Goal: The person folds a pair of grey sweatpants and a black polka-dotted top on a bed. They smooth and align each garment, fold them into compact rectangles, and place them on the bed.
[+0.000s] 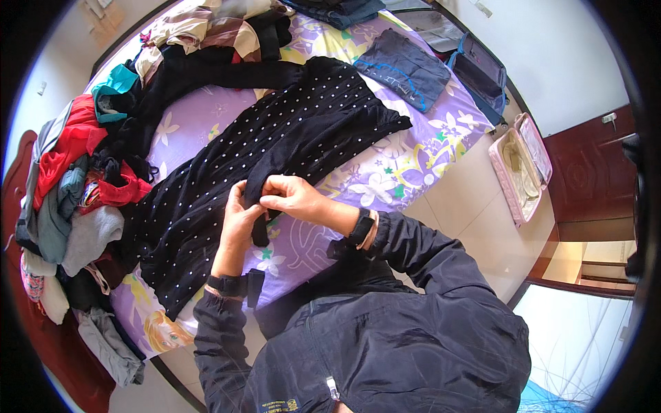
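A black garment with white polka dots point(227, 155) lies spread across a bed with a purple floral sheet point(379, 188). At its near edge, my left hand point(240, 214) and my right hand point(289, 199) meet, thumbs close together. Both pinch a plain black fabric strip point(255, 183), which seems to belong to the garment; its lower end hangs below my fingers. A plain black sleeve or cloth point(253, 75) touches the garment's far edge. Beyond the garment's right end lies a folded dark grey-blue cloth item point(408, 69) with a light blue line and writing.
Heaped clothes, among them a red garment point(72, 147) and a grey fleecy one point(95, 237), cover the bed's left side. Folded dark trousers point(341, 10) lie at the far edge. An open blue suitcase point(477, 75) and an open pink suitcase point(521, 168) stand right of the bed.
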Action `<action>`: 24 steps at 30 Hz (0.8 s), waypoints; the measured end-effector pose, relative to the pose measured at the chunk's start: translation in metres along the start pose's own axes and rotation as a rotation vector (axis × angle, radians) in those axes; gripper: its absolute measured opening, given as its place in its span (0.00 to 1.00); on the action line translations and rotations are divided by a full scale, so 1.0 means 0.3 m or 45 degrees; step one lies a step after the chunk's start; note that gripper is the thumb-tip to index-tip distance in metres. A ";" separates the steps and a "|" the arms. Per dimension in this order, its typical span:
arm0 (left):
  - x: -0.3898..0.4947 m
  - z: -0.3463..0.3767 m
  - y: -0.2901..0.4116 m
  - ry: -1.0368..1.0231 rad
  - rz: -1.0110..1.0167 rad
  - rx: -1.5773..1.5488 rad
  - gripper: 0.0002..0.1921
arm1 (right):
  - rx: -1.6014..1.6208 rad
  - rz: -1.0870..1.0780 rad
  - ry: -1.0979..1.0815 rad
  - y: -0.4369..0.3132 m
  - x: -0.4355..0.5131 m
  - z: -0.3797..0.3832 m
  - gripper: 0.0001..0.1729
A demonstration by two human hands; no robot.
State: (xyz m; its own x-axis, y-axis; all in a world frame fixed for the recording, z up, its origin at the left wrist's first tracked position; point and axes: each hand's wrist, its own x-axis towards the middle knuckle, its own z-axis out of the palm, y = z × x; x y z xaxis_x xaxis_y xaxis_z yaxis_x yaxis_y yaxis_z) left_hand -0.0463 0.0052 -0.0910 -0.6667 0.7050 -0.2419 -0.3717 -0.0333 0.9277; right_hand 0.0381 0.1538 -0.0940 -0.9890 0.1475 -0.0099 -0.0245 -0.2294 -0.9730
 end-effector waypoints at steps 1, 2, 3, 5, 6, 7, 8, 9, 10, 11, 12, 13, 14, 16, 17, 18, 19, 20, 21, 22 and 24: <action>0.007 0.000 -0.008 0.086 -0.063 0.046 0.21 | -0.229 -0.055 0.027 0.014 -0.015 -0.033 0.08; 0.011 -0.010 -0.009 0.079 -0.041 0.124 0.20 | -0.340 -0.078 0.146 0.024 -0.029 -0.072 0.09; 0.014 -0.023 -0.006 0.112 -0.083 0.226 0.19 | -0.393 -0.015 0.275 0.032 -0.026 -0.111 0.10; 0.016 -0.044 0.006 0.171 -0.151 0.296 0.19 | -0.090 0.255 0.489 0.025 -0.032 -0.223 0.16; 0.015 -0.058 0.021 0.172 -0.245 0.188 0.18 | 0.165 0.290 0.599 0.015 -0.034 -0.280 0.18; 0.012 -0.068 0.039 0.138 -0.332 0.071 0.17 | 0.347 0.333 0.719 0.005 -0.019 -0.330 0.18; 0.015 -0.072 0.057 0.123 -0.432 0.064 0.18 | 0.385 0.297 0.720 -0.006 -0.018 -0.376 0.18; 0.011 -0.071 0.075 0.033 -0.452 -0.029 0.18 | 0.428 0.290 0.750 -0.014 -0.006 -0.415 0.17; 0.005 -0.070 0.096 -0.011 -0.499 -0.101 0.18 | 0.454 0.310 0.766 -0.023 0.012 -0.448 0.17; -0.001 -0.068 0.118 -0.044 -0.549 -0.165 0.18 | 0.475 0.351 0.809 -0.031 0.032 -0.478 0.18; -0.006 -0.063 0.138 -0.158 -0.534 -0.132 0.16 | 0.472 0.425 0.856 -0.036 0.051 -0.502 0.18; -0.013 -0.059 0.156 -0.176 -0.527 -0.132 0.17 | 0.473 0.487 0.891 -0.042 0.070 -0.525 0.19; -0.019 -0.056 0.169 -0.194 -0.521 -0.132 0.18 | 0.474 0.548 0.936 -0.045 0.091 -0.543 0.19; -0.020 -0.057 0.183 -0.244 -0.529 -0.107 0.18 | 0.514 0.622 0.961 -0.050 0.111 -0.578 0.15; -0.016 -0.060 0.182 -0.276 -0.540 -0.084 0.18 | 0.545 0.658 0.968 -0.053 0.115 -0.596 0.14; -0.011 -0.068 0.177 -0.321 -0.494 -0.094 0.18 | 0.606 0.608 0.917 -0.054 0.111 -0.611 0.12; -0.002 -0.077 0.167 -0.230 -0.511 -0.030 0.15 | 0.673 0.559 0.928 -0.054 0.108 -0.623 0.09; 0.006 -0.081 0.148 -0.152 -0.471 -0.001 0.11 | 0.742 0.511 0.847 -0.055 0.097 -0.637 0.08; 0.016 -0.089 0.131 -0.037 -0.486 0.050 0.08 | 0.798 0.489 0.847 -0.055 0.087 -0.649 0.06; 0.018 -0.102 0.119 -0.045 -0.472 0.008 0.03 | 0.794 0.431 0.795 -0.053 0.077 -0.657 0.04; 0.027 -0.117 0.097 -0.030 -0.323 -0.066 0.04 | 0.712 0.449 0.843 -0.048 0.059 -0.671 0.03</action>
State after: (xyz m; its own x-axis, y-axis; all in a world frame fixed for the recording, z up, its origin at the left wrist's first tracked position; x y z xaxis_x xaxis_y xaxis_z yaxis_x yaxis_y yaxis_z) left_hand -0.0851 -0.0149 -0.0760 -0.5333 0.7115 -0.4575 -0.5579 0.1108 0.8225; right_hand 0.0502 0.3533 -0.1267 -0.6724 0.4595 -0.5802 0.0245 -0.7697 -0.6379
